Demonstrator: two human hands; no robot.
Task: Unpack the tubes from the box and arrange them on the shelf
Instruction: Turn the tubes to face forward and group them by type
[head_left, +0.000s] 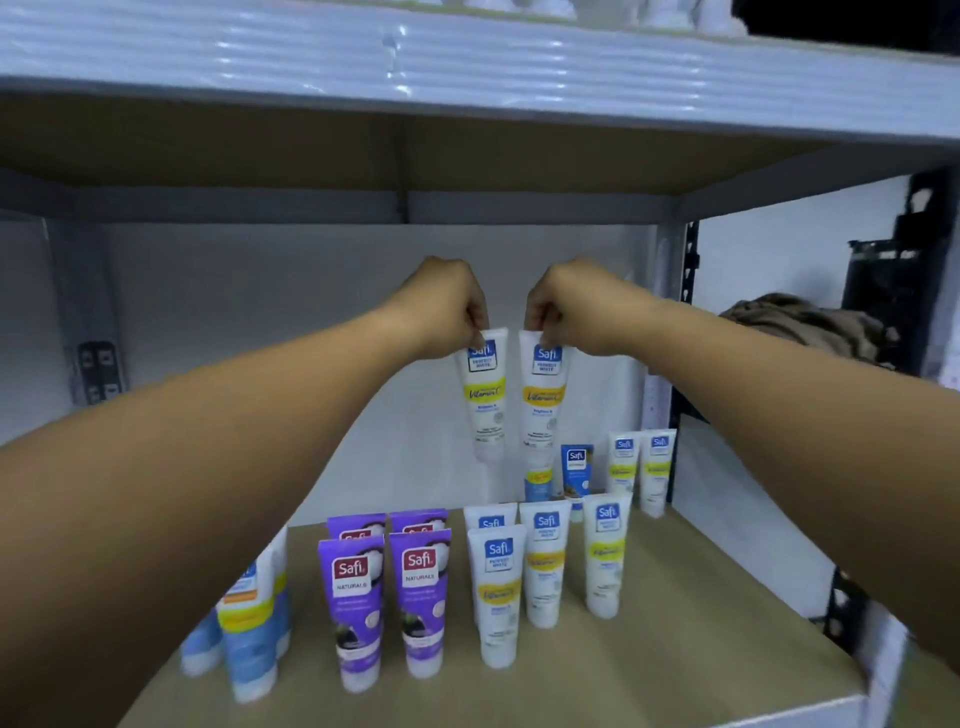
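Note:
My left hand pinches the top seam of a white tube with a yellow band, which hangs cap down above the shelf. Beside it, my right hand pinches a second white and yellow tube the same way. Both tubes hang side by side over the back of the wooden shelf board. On the board stand several white and yellow tubes, several purple tubes to their left, and blue and white tubes at the far left. The box is not in view.
An upper shelf hangs close overhead. A grey upright post bounds the shelf on the right, and a brown cloth bundle lies beyond it. More tubes stand at the back right corner.

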